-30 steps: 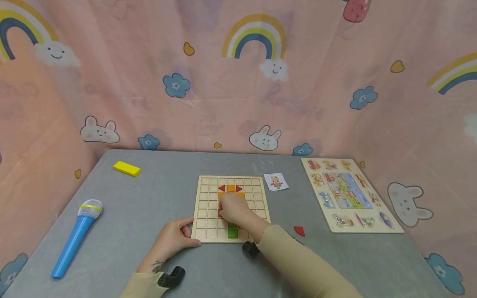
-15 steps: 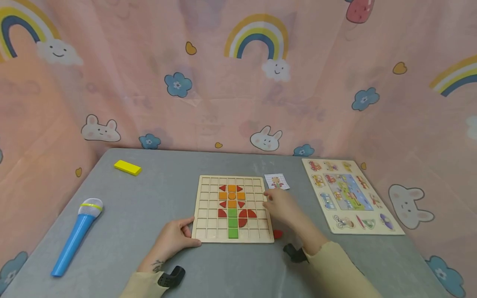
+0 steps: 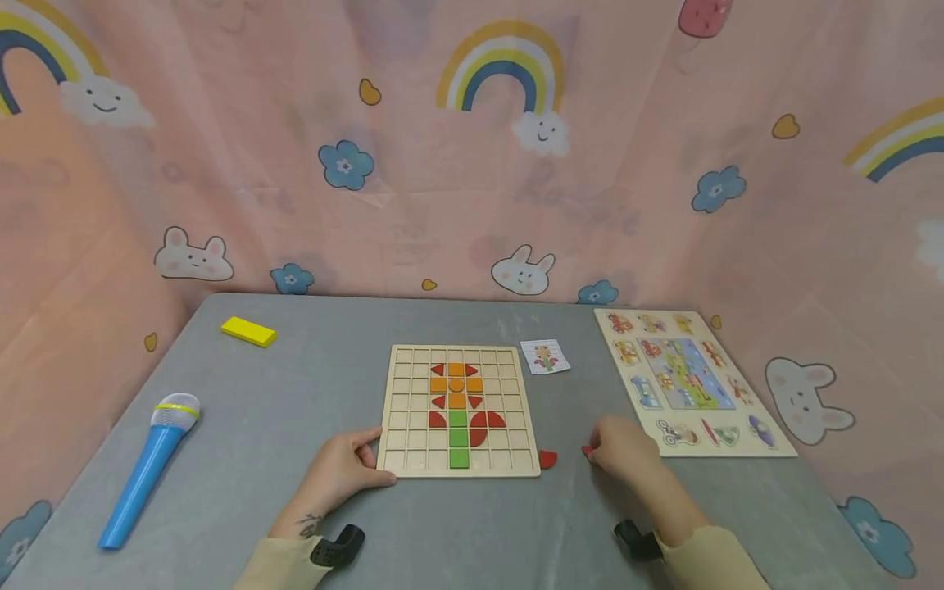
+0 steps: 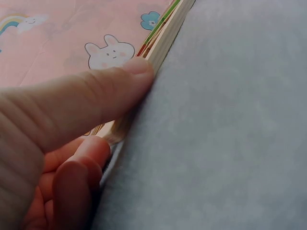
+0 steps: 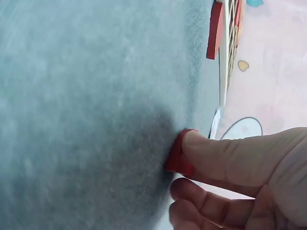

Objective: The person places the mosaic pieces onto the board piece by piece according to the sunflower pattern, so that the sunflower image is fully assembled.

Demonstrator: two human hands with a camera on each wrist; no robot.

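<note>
A square wooden grid board (image 3: 413,459) lies mid-table, bearing orange, green and red pieces in several cells. My left hand (image 3: 344,469) holds its near left corner, thumb along the front edge and fingers at the left side. To the right of the board, my right hand (image 3: 625,449) pinches a small red block (image 5: 178,155) between thumb and finger, low over the tabletop. That block is mostly hidden by the hand in the head view. Another red piece (image 3: 548,459), with a curved edge, lies against the board's right side near its front corner.
A small picture card (image 3: 546,357) lies behind the board to the right. Farther right is a wooden picture puzzle (image 3: 643,426). On the left are a blue toy microphone (image 3: 147,479) and a yellow block (image 3: 248,332). A patterned pink cloth (image 3: 413,221) hangs behind the table.
My right hand has come off the board and moved right to the loose red block, which it now pinches. Another red piece now lies beside the board. My left hand stays at the corner.
</note>
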